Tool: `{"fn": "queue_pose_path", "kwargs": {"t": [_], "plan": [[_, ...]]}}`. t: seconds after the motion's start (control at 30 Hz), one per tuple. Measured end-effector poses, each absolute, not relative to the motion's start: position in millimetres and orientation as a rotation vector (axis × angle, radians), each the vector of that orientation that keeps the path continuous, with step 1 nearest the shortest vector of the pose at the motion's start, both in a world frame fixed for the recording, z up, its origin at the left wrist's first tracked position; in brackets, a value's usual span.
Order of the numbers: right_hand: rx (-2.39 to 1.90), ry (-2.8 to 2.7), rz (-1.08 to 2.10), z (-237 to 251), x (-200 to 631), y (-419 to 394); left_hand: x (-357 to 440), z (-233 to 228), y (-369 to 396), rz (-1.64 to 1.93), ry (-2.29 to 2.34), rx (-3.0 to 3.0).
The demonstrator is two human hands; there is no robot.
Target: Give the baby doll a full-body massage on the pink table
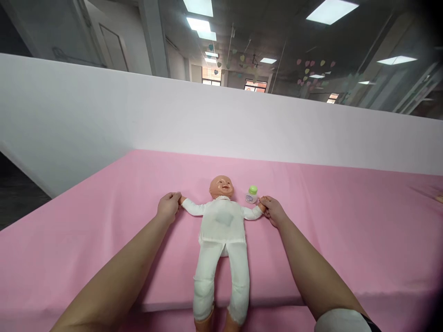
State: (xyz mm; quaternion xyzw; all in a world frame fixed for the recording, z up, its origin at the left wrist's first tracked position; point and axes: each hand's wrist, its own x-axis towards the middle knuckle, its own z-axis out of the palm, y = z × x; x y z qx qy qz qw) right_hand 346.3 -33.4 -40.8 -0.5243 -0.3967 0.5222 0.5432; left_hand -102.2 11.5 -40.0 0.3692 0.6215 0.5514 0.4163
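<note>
Two grips closed on a doll (223, 221), left hand (168, 206) and right hand (273, 210) pinching its outstretched wrists, bottle (252, 194) beside its head.

Left hand (168, 206), right hand (272, 210) grip doll (221, 226) wrists; bottle (252, 194) beside.

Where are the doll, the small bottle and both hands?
doll (223, 223): head view, on its white chest.
small bottle (252, 195): head view, on its body under the green cap.
left hand (168, 206): head view, back of hand.
right hand (273, 210): head view, back of hand.
</note>
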Motion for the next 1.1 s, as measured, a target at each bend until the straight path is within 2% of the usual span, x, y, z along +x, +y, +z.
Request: {"fn": "queue_pose_path", "kwargs": {"t": [0.33,0.77,1.1], "plan": [[-1.264,-0.981,1.208,-42.6,344.4,-29.2,-113.8,-30.4,7.1,1.234,1.324,1.039],[-1.151,-1.07,1.473,-36.9,377.5,-31.0,-136.0,-27.7,16.5,1.097,1.091,0.957],[-1.267,-1.107,1.287,-40.7,371.7,-28.4,-128.4,-25.7,15.5,1.059,1.248,1.042]]}}
